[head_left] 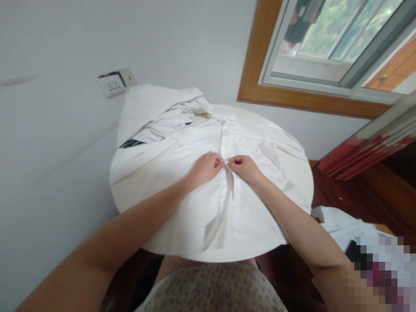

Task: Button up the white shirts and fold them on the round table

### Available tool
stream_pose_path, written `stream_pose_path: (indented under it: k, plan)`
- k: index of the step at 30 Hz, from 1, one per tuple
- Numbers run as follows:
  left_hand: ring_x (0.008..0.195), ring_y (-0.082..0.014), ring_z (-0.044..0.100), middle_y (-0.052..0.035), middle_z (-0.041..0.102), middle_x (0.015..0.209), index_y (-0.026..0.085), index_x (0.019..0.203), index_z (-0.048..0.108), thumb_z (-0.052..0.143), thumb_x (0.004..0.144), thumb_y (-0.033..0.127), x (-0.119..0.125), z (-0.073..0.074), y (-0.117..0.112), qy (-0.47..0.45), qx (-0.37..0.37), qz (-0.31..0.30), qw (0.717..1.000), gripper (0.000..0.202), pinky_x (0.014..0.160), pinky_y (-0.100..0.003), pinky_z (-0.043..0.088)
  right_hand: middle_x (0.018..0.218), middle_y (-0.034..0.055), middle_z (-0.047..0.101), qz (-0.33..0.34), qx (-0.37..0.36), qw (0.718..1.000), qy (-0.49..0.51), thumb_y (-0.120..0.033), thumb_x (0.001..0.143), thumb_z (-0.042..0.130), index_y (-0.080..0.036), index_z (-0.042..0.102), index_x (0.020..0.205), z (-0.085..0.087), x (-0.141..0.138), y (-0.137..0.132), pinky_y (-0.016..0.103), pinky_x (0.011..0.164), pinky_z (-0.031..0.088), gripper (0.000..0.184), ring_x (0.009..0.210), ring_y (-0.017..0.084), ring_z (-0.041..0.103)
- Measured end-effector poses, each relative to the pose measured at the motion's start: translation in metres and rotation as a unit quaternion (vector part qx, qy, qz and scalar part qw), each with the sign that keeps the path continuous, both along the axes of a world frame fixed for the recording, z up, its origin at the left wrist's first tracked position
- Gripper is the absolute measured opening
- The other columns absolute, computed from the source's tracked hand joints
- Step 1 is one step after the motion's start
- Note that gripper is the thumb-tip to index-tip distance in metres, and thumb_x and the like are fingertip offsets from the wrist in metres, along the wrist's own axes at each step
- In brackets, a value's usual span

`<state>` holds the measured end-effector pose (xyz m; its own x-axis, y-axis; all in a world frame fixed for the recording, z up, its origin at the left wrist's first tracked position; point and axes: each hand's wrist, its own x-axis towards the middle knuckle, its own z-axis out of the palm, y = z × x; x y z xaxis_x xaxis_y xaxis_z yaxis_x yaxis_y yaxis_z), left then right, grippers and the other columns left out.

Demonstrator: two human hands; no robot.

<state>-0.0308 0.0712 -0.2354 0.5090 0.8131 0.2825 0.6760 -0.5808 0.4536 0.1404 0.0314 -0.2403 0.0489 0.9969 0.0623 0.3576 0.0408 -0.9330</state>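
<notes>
While a white shirt point(191, 216) lay spread across the round counter point(299, 175), the left hand point(205, 167) and right hand point(246, 168) each held its front in a closed pinch. White cloth point(152, 104) was heaped at the far-left edge, near a wall socket point(112, 85); beyond the far-right edge were a wood-framed window point(325, 47), red-patterned curtain point(354, 149) and dark floor point(331, 190).
</notes>
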Motion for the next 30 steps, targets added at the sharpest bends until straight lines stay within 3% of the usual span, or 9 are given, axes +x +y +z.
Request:
stream_pose_path:
  k: [4,7,9,15,19,30]
  plan:
    - [0.061,-0.0126,0.059,-0.0029,0.068,0.077,0.017,0.082,0.06,0.059,0.082,0.028,0.0,0.008,0.002,-0.084,-0.176,0.016,0.981,0.011,0.059,-0.024,0.044,0.068,0.0019,0.065,-0.006,0.001,1.0,-0.02,-0.036,0.064,0.06,-0.012,0.07,0.078,0.0,0.002,0.002,0.023,0.055,0.037,0.029,0.059,0.012,0.052]
    - [0.045,-0.0075,0.052,-0.0026,0.07,0.077,0.016,0.081,0.056,0.061,0.082,0.028,0.001,0.015,0.0,-0.168,-0.349,0.034,0.921,0.013,0.046,-0.021,0.038,0.064,0.0004,0.062,-0.024,0.012,0.999,-0.028,-0.036,0.065,0.058,-0.013,0.069,0.079,0.003,0.001,0.002,0.022,0.052,0.035,0.029,0.055,0.011,0.049]
    - [0.048,-0.0074,0.056,-0.0041,0.071,0.079,0.015,0.078,0.056,0.065,0.079,0.027,0.001,0.018,-0.002,-0.215,-0.411,0.05,0.885,0.015,0.047,-0.02,0.039,0.062,-0.0004,0.061,-0.03,0.023,0.999,-0.034,-0.034,0.065,0.057,-0.013,0.069,0.08,0.005,-0.002,0.001,0.022,0.051,0.034,0.028,0.055,0.01,0.048]
    - [0.062,-0.0115,0.064,-0.0065,0.071,0.075,0.012,0.072,0.06,0.08,0.067,0.028,-0.003,0.019,0.003,-0.274,-0.474,0.06,0.835,0.025,0.062,-0.023,0.049,0.063,0.0001,0.061,-0.032,0.042,0.996,-0.074,-0.031,0.068,0.057,-0.014,0.069,0.077,0.009,-0.01,-0.004,0.021,0.053,0.036,0.023,0.056,0.011,0.05]
    - [0.064,-0.0111,0.065,-0.0073,0.072,0.076,0.011,0.072,0.062,0.078,0.07,0.025,-0.005,0.02,0.005,-0.294,-0.5,0.06,0.812,0.022,0.068,-0.025,0.051,0.063,0.0002,0.061,-0.035,0.042,0.996,-0.074,-0.032,0.069,0.058,-0.014,0.07,0.078,0.01,-0.01,-0.005,0.021,0.053,0.036,0.024,0.056,0.011,0.05]
    - [0.064,-0.0115,0.066,-0.0066,0.07,0.068,0.009,0.072,0.064,0.074,0.076,0.02,-0.003,0.022,0.002,-0.319,-0.521,0.063,0.789,0.015,0.077,-0.027,0.053,0.066,0.0007,0.064,-0.027,0.05,0.994,-0.093,-0.03,0.073,0.057,-0.014,0.072,0.081,0.005,-0.012,-0.004,0.021,0.054,0.037,0.024,0.057,0.01,0.052]
